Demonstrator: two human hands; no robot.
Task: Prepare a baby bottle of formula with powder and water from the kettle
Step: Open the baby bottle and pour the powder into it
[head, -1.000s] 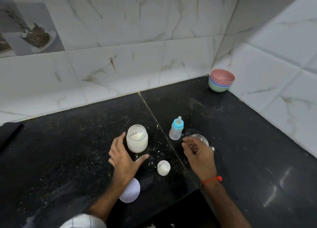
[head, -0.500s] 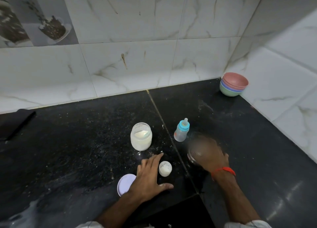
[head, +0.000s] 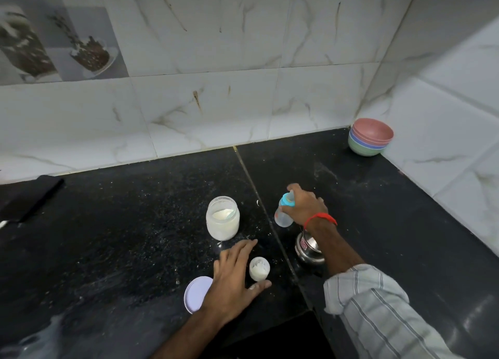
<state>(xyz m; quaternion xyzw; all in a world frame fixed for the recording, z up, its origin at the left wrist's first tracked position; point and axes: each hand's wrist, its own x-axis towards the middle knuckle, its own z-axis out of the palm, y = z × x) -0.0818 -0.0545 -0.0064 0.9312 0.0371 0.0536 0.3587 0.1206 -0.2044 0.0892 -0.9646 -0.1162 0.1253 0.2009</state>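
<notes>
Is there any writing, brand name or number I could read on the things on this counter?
Nothing here can be read.
steel pot: a small red sticker on its side, too blurred to make out.
baby bottle: no markings clear enough to read.
powder jar, white lid, small cup, stacked bowls: no text shows.

Stacked pastel bowls (head: 372, 140) in the black counter's (head: 121, 223) corner, beside marble wall tiles (head: 216, 110).

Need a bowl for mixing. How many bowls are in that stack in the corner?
4 show: pink bowl on top, then a second pink rim, blue bowl, and green bowl at the bottom, nested on the counter. More may be hidden inside.
</notes>
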